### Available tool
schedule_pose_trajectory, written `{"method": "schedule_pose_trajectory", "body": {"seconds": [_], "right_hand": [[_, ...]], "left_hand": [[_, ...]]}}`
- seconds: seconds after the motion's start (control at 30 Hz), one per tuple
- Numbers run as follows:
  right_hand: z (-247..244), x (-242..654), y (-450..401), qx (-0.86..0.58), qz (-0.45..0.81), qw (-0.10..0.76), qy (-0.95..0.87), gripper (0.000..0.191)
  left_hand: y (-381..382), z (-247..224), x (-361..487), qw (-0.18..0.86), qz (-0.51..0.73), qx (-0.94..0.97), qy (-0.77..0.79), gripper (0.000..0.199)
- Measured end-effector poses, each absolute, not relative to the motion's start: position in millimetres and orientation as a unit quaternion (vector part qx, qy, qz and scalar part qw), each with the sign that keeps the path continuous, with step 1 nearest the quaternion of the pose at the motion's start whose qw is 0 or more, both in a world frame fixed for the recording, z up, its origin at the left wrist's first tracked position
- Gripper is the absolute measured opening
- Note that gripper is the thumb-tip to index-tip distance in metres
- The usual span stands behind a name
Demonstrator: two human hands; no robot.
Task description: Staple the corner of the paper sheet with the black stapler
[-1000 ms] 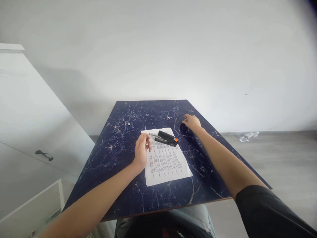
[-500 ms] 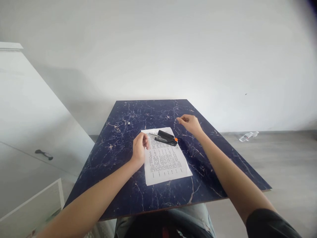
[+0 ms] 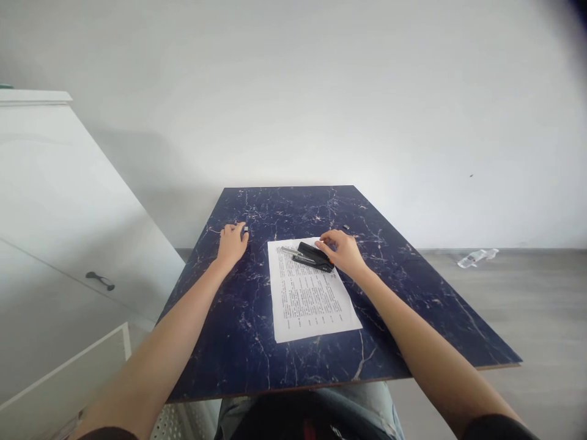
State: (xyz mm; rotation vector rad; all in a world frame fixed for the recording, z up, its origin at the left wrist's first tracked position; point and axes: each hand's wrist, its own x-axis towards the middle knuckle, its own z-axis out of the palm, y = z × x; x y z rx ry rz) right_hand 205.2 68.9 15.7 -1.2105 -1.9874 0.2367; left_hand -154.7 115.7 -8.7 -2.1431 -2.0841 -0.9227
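My left hand [image 3: 233, 242] reaches low over the table's left half. Its fingers are apart, with a small light-grey block [image 3: 246, 229] between the thumb and forefinger side; it looks like a strip of staples, too small to be sure. A black stapler [image 3: 312, 256] with its top swung up and its metal magazine showing lies on the upper part of a printed sheet stack [image 3: 312, 305]. My right hand [image 3: 342, 249] is at the stapler's rear end, thumb and fingers curled round it and covering most of its orange part.
The blue marbled table [image 3: 229, 342] ends near a pale wall. Beyond my right hand lies a small dark piece [image 3: 346, 227]. A white cabinet [image 3: 68, 214] stands at the left, and a clear plastic item [image 3: 477, 258] lies on the floor at the right.
My left hand has left the stapler's front and moved left to the small block. My right hand has come down onto the stapler's rear; a small dark piece now shows behind it.
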Motion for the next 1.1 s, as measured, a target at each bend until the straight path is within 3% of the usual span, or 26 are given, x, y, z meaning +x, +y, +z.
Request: {"method": "schedule_pose_trajectory", "body": {"seconds": [0.2,0.37,0.57,0.73,0.87,0.93,1.1], "right_hand": [[13,203,67,-0.475,0.102,0.384,-0.785,0.026],[11,204,66,-0.472,0.108,0.388,-0.784,0.027],[13,207,66,-0.465,0.124,0.367,-0.796,0.030],[10,207,65,-0.464,0.157,0.290,-0.822,0.046],[6,202,64,-0.456,0.158,0.295,-0.824,0.031],[6,199,62,-0.453,0.154,0.304,-0.824,0.025],[7,199,61,-0.451,0.162,0.320,-0.817,0.020]], "left_hand": [[144,-14,-150,0.031,-0.221,-0.667,-0.711,0.051],[159,-11,-143,0.022,-0.202,-0.654,-0.728,0.029],[151,-14,-141,0.009,-0.229,-0.669,-0.707,0.020],[113,-8,-109,-0.145,-0.385,-0.676,-0.611,0.014],[71,-2,-65,-0.299,-0.544,-0.639,-0.454,0.009],[60,-2,-50,-0.266,-0.524,-0.689,-0.425,0.010],[60,-12,-45,-0.064,-0.350,-0.831,-0.428,0.020]]}}
